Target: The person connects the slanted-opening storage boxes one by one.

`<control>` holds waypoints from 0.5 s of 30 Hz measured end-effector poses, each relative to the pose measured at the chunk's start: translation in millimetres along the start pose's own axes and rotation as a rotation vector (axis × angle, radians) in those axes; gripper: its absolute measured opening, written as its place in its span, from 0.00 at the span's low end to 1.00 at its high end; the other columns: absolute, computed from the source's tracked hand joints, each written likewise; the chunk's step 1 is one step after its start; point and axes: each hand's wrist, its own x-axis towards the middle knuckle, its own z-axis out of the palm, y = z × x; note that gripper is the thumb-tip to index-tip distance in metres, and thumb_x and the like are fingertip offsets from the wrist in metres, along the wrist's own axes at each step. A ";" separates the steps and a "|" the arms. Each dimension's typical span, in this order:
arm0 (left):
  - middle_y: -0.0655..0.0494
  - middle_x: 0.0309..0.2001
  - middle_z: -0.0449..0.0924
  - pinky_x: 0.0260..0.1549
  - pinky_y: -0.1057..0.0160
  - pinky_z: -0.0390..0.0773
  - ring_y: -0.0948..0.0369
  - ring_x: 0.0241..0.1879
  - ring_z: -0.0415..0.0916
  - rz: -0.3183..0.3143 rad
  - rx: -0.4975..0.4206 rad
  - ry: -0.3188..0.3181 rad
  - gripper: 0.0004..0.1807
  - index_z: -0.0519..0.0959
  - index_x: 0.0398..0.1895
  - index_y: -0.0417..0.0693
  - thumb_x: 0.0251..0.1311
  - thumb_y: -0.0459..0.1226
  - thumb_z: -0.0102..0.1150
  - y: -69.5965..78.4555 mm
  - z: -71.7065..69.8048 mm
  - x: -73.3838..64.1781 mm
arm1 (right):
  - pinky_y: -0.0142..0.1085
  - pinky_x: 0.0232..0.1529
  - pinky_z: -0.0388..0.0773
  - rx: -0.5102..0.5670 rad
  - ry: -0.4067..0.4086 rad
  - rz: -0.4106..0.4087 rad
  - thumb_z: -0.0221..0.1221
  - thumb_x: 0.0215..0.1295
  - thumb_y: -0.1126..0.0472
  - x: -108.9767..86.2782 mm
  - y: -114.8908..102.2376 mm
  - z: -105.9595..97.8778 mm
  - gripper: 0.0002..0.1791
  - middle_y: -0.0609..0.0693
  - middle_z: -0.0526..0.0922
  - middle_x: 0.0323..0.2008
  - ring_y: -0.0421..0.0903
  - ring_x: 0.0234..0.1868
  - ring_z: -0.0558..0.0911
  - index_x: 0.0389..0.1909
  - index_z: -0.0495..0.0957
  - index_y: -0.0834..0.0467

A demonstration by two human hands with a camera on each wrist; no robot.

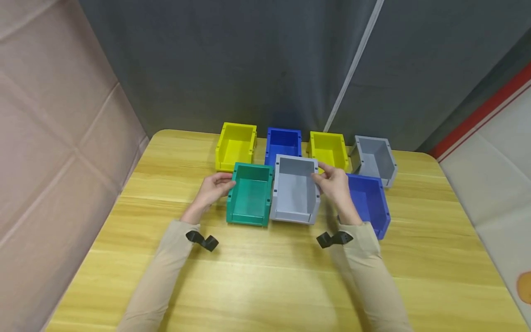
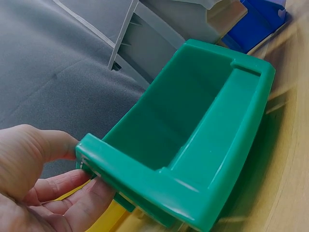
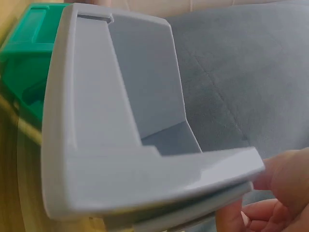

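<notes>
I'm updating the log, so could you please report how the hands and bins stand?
Left hand grips green bin. Right hand grips front gray bin. Those bins side by side. Front blue bin close by right hand.

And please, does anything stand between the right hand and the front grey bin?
Nothing visible does: the right hand holds the front grey bin directly, by its right side. The green bin is on the opposite side, not between them.

Left hand [image 1: 213, 189] pinches between thumb [image 2: 57, 146] and fingers [image 2: 89, 203] — right hand [image 1: 335, 185] likewise — with wrists [image 1: 192, 215] and long-sleeved forearms [image 1: 159, 272] angled outward behind each grip.
</notes>
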 end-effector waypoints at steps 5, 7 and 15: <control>0.40 0.51 0.75 0.38 0.68 0.78 0.58 0.43 0.75 -0.001 -0.002 0.004 0.20 0.71 0.56 0.34 0.63 0.36 0.56 -1.0 0.2 0.7 | 0.35 0.23 0.78 0.011 -0.035 -0.002 0.57 0.62 0.65 0.4 5.5 0.5 0.25 0.61 0.80 0.27 0.38 0.16 0.73 0.60 0.70 0.67; 0.39 0.51 0.75 0.38 0.68 0.78 0.58 0.43 0.75 -0.004 -0.005 0.003 0.20 0.71 0.56 0.34 0.63 0.35 0.56 -1.1 0.2 0.7 | 0.35 0.24 0.78 0.012 -0.047 0.002 0.56 0.62 0.65 0.4 7.9 0.3 0.25 0.63 0.81 0.29 0.39 0.17 0.74 0.61 0.69 0.67; 0.40 0.51 0.74 0.39 0.67 0.78 0.54 0.46 0.75 -0.012 -0.005 -0.008 0.20 0.71 0.57 0.34 0.64 0.36 0.56 -0.1 -0.2 0.8 | 0.30 0.22 0.73 0.001 -0.048 -0.025 0.56 0.63 0.64 1.2 12.1 -2.4 0.26 0.60 0.80 0.28 0.51 0.22 0.76 0.62 0.68 0.68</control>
